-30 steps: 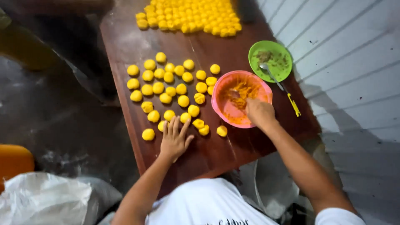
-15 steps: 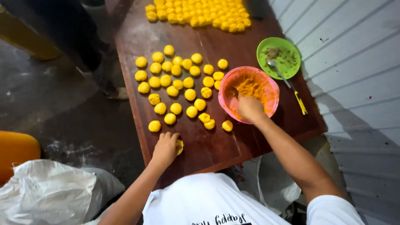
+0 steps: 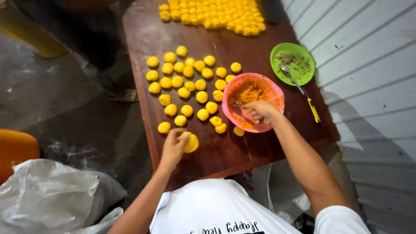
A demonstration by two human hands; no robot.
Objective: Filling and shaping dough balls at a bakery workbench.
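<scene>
**Dough disc in one hand, spoon in the filling bowl**

My left hand is curled around a flattened yellow dough disc, pinching it at the near edge of the brown counter. My right hand is closed on a small spoon, reaching into the pink bowl of orange filling. Loose yellow dough balls lie in a cluster just left of the bowl. A green plate with a spoon on it sits beyond the bowl, and rows of finished yellow pieces fill the far end.
</scene>
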